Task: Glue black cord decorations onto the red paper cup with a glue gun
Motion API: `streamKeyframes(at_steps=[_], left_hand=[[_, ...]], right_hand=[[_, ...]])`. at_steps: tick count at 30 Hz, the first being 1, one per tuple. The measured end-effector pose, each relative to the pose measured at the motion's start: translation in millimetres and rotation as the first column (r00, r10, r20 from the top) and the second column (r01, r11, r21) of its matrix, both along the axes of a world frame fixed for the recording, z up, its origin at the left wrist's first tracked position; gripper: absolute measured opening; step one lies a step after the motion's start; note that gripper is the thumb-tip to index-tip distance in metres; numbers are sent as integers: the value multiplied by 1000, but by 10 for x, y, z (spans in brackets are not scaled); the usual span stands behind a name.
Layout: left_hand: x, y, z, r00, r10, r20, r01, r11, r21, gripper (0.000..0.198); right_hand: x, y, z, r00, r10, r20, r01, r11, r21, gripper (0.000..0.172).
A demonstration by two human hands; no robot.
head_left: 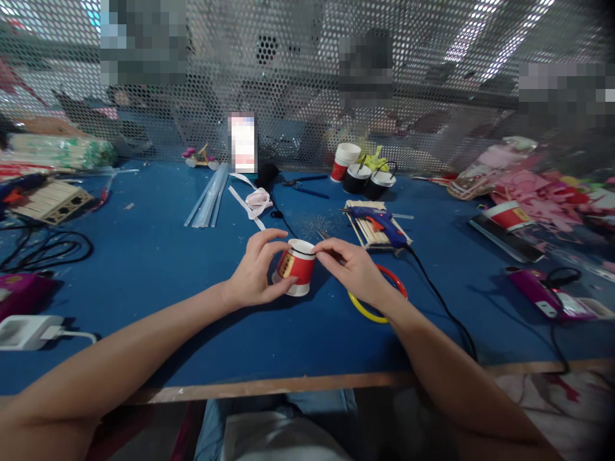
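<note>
Left arm point(144, 349) and right arm point(446, 371) reach forward, converging. The left hand point(252, 275) curls in a grasp; the right hand point(356, 269) pinches with thumb and forefinger.

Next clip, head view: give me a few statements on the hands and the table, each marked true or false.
1. The left hand and the right hand both hold the paper cup. True.
2. The blue glue gun is in the right hand. False: it lies on a mat of wooden sticks, beyond that hand.
3. The table has a green top. False: it is blue.
4. A red and yellow ring lies by the right wrist. True.
5. The right hand pinches the paper cup at its rim. True.
</note>
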State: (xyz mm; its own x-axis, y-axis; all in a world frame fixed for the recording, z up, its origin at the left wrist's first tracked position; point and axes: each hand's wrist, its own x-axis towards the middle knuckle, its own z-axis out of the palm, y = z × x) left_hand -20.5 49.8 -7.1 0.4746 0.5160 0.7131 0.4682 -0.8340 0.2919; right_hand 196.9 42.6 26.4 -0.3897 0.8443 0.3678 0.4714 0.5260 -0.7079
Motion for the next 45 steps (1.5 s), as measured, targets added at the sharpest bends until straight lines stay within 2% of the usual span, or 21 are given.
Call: streamKeyframes(at_steps=[13,20,29,34,36,39,42,43,45], left_hand=[[7,0,13,1000,11,-11,-11,1000,10,45],[-1,8,-8,1000,-14,6,14,999,36,52],[-5,0,14,1000,-5,-28,6,999,40,48],[-4,7,38,991,-97,96,94,995,36,54],[-2,21,57,971,-60,232,69,997,-33,45],[-5,69,92,901,124,416,-7,962,-272,17],[-11,135,126,841,285,460,25,829,-559,17],[-9,156,135,831,310,463,52,784,-618,18],[5,190,146,831,324,453,76,740,-669,21]], right_hand=[[4,4,-8,1000,0,4,0,1000,2,13],[-3,-2,-1,1000,2,6,-2,1000,-14,13],[-1,0,8,1000,-1,11,1,1000,-6,14],[0,-8,13,1000,9,10,-9,1000,-9,15],[2,-11,13,1000,8,7,-8,1000,-9,15],[2,-11,7,1000,1,-2,-1,1000,-19,15],[1,-5,-1,1000,1,-4,-1,1000,-24,14],[0,-2,-2,1000,0,-3,0,1000,-23,14],[-2,1,-3,1000,1,-3,-1,1000,-22,14]])
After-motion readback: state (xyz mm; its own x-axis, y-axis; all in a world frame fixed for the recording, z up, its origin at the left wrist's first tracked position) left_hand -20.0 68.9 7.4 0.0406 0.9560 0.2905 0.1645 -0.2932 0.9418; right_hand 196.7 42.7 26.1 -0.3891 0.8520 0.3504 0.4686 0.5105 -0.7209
